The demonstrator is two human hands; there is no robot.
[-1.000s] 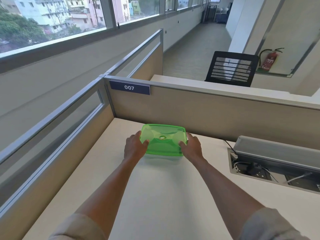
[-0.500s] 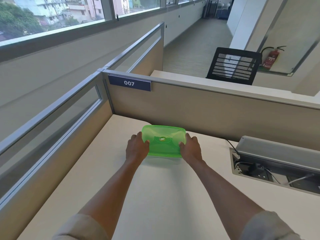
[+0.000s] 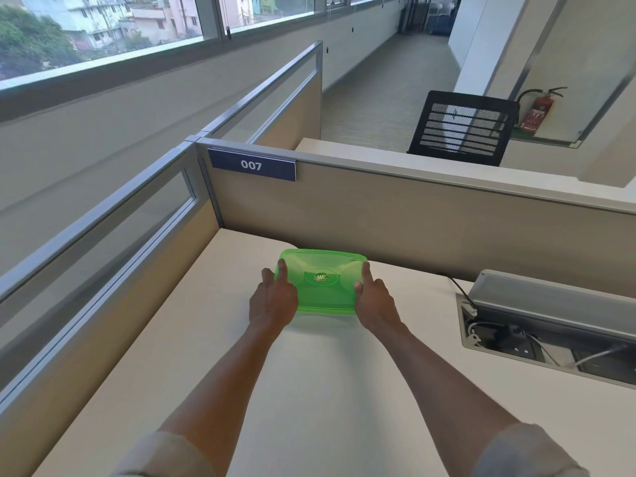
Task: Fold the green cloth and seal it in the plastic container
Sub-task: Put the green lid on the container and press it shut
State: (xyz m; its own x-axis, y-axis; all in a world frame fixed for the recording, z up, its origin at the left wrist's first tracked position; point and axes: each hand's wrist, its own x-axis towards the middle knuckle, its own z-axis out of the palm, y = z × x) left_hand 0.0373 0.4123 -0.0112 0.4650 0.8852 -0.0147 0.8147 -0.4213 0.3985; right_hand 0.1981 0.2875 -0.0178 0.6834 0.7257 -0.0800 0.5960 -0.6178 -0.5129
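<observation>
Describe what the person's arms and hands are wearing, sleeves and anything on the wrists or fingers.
Both forearms are bare from the elbow down. Light beige sleeves sit pushed or rolled up near the elbows on both arms. The left hand and right hand are bare: no gloves, and no watch, bracelet or ring shows.

Cream desk (image 3: 309, 390); green-lidded plastic container (image 3: 321, 287) on it, near partition.

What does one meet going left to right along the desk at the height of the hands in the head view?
Glass partition → left hand → green lid → right hand → cable box.
</observation>
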